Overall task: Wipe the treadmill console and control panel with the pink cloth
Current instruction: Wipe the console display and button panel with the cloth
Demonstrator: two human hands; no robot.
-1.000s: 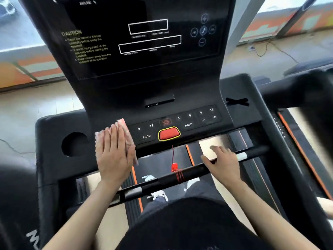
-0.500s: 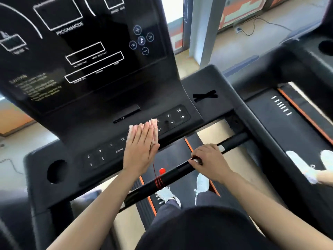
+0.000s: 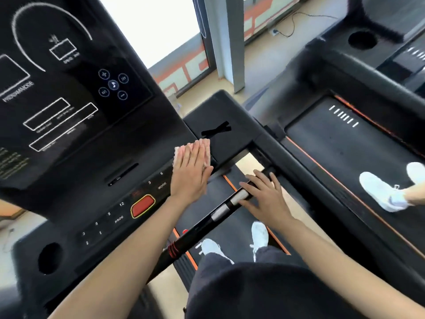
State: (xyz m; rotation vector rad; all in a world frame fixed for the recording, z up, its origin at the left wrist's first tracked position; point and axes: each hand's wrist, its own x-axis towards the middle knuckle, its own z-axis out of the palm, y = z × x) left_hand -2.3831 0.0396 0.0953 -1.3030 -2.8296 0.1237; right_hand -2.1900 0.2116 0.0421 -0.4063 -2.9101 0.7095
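The left hand lies flat, fingers straight and together, pressing the pink cloth on the right end of the control panel, beside the red button. The right hand rests on the handlebar, fingers loosely curled over it. Above stands the dark console. White shoes stand on the belt below.

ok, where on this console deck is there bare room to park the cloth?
Free: the flat black right wing between the black tape cross and the handlebar; the left deck around the round cup hole. Crowded: the button strip by the red stop button, where the left hand presses the pink cloth.
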